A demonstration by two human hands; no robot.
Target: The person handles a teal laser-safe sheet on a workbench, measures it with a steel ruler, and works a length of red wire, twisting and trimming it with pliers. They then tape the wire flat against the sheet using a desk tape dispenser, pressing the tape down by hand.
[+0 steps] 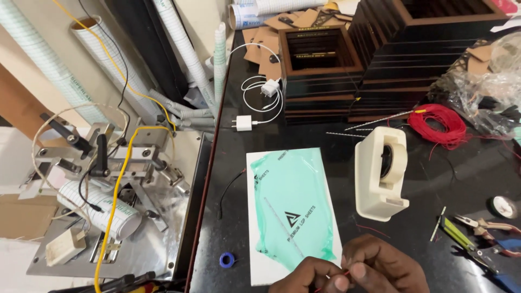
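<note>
At the bottom edge my left hand (pixel 306 276) and my right hand (pixel 382 266) meet, fingertips pinched together on a thin red wire (pixel 341 275). They hover over the near end of a white sheet with a green film (pixel 290 206) lying on the black table (pixel 239 179). A cream tape dispenser (pixel 381 172) stands just beyond my right hand. A coil of red wire (pixel 438 126) lies farther back on the right.
Pliers and cutters (pixel 480 239) lie at the right edge. A small blue ring (pixel 227 260) and a black wire (pixel 230 190) sit left of the sheet. White chargers (pixel 255 106), stacked dark wooden boxes (pixel 347 59) and a metal jig (pixel 108 179) with a yellow cable fill the rest.
</note>
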